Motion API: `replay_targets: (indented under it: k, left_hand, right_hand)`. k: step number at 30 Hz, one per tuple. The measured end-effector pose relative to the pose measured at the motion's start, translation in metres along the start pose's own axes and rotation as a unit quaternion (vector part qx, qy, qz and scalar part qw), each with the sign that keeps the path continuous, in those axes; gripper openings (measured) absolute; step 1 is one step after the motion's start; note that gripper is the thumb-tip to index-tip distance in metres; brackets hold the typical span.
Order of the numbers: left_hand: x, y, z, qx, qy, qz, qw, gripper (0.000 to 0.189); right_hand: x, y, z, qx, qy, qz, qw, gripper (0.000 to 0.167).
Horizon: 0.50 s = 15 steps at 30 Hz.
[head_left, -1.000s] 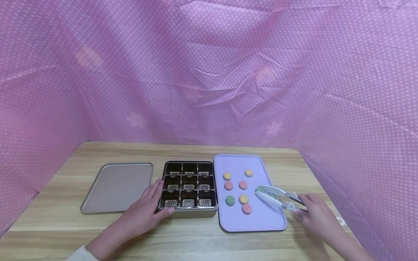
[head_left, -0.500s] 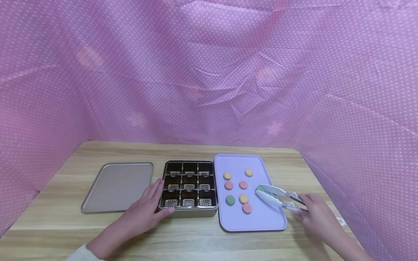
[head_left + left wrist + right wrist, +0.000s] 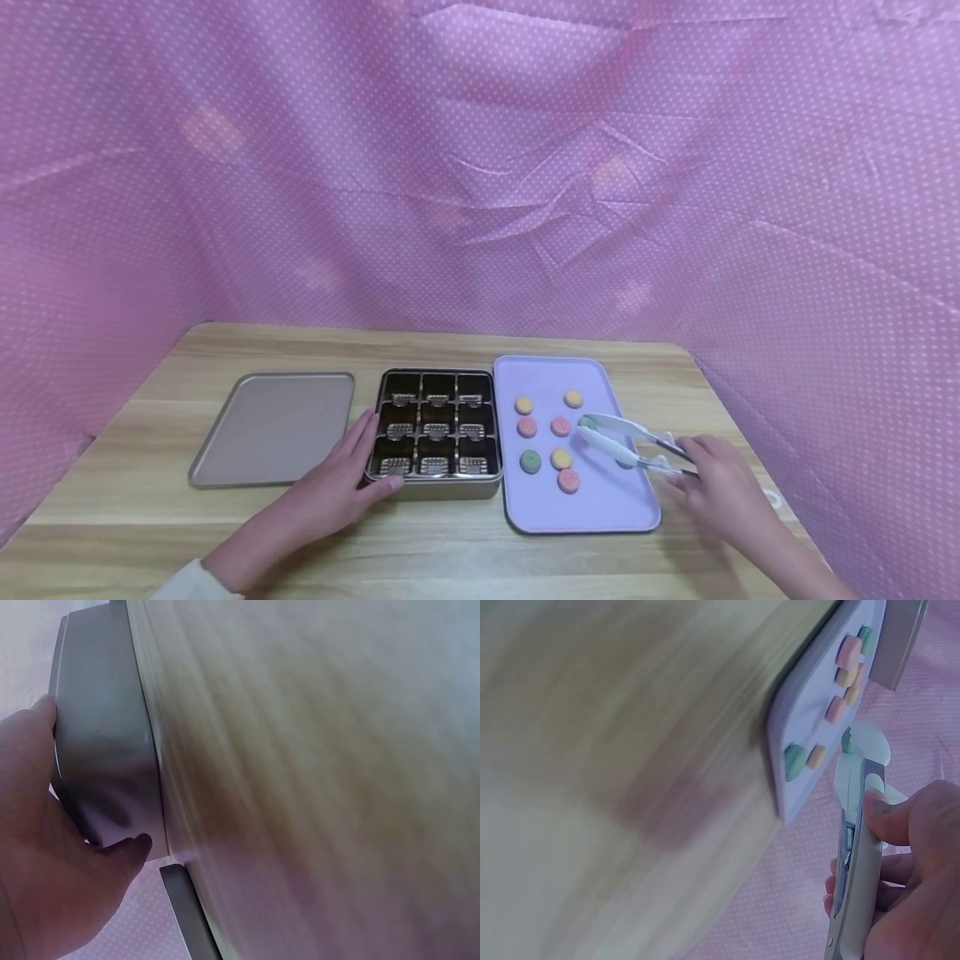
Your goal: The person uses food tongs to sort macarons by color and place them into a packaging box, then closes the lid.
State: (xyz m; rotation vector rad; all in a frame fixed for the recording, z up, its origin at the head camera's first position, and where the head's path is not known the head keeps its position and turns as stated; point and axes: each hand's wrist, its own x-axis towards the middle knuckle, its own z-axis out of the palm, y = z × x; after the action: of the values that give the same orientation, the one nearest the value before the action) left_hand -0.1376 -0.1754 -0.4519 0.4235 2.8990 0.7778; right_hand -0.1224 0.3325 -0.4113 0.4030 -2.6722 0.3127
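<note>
My left hand [image 3: 333, 483] rests on the near left corner of a metal box [image 3: 450, 491], its thumb on the front edge and its fingers along the left side. Inside the box is a dark plastic insert [image 3: 437, 445] divided into several compartments. My right hand [image 3: 723, 492] grips tongs [image 3: 606, 447] with pale tips over the lilac tray [image 3: 581, 515]. Between those tips is a green macaron-like disc [image 3: 847, 740], seen off the tray in the right wrist view. A second green disc [image 3: 796, 760] lies on the tray, partly behind the tongs in the head view.
Several yellow [image 3: 560, 458], pink [image 3: 568, 481] and green [image 3: 530, 461] discs lie spread on the tray, right of the box. A flat metal lid [image 3: 273, 429] lies at the left of the wooden table [image 3: 420, 550]. Pink dotted cloth [image 3: 480, 167] hangs around the table.
The tongs have risen slightly and shifted left with the green disc between their tips. My right hand moved along with them. My left hand stays at the box corner.
</note>
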Motion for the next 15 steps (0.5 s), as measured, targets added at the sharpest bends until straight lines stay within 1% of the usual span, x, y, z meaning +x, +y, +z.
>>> replay_targets:
  k: [6, 9, 15]
  left_hand:
    - [0.002, -0.002, 0.002, -0.023, -0.010, -0.006, 0.9997, 0.110]
    - [0.003, -0.003, 0.002, -0.029, -0.011, -0.006, 0.9995, 0.110]
    - [0.003, -0.003, 0.002, -0.036, -0.014, -0.008, 0.9992, 0.110]
  right_hand:
    - [0.007, -0.011, 0.000, 0.005, 0.036, -0.030, 0.9989, 0.048]
    - [0.009, -0.018, -0.001, 0.011, 0.040, -0.034, 0.9985, 0.048]
    - [0.015, -0.032, -0.002, 0.024, 0.035, -0.035, 0.9985, 0.049]
